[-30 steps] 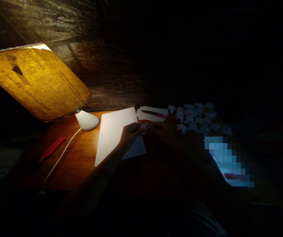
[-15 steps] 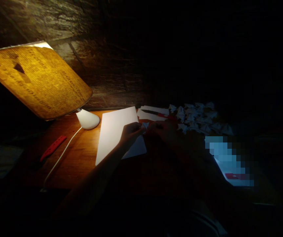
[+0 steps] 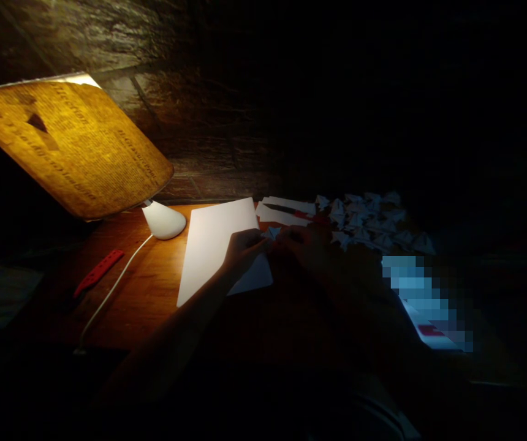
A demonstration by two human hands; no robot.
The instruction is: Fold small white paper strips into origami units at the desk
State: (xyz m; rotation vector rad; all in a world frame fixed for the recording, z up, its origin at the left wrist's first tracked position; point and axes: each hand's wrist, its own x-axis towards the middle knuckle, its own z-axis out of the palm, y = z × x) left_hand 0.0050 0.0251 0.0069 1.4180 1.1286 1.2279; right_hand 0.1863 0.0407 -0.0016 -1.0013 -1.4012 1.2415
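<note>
Between my two hands is a small folded piece of white paper (image 3: 272, 233), pointed at its edges. My left hand (image 3: 244, 245) pinches it from the left, over the right part of a large white sheet (image 3: 217, 239). On the other side my right hand (image 3: 298, 240) is closed at the paper's right edge, its fingers dim in shadow. Just behind my hands lie smaller white paper pieces (image 3: 275, 214) with a dark-bladed, red-handled knife (image 3: 286, 211) across them. Several folded paper shapes (image 3: 358, 220) are grouped at the right.
A lamp with a printed yellow shade (image 3: 75, 147) and white base (image 3: 165, 220) stands at the left, its white cable (image 3: 116, 291) running forward. A red strip-like object (image 3: 98, 272) lies beside it. A lit screen (image 3: 422, 300), partly pixelated, is at the right. A stone wall (image 3: 217, 135) rises behind.
The folded paper between my fingers looks wider and more spread out than before. My hands have stayed in nearly the same place.
</note>
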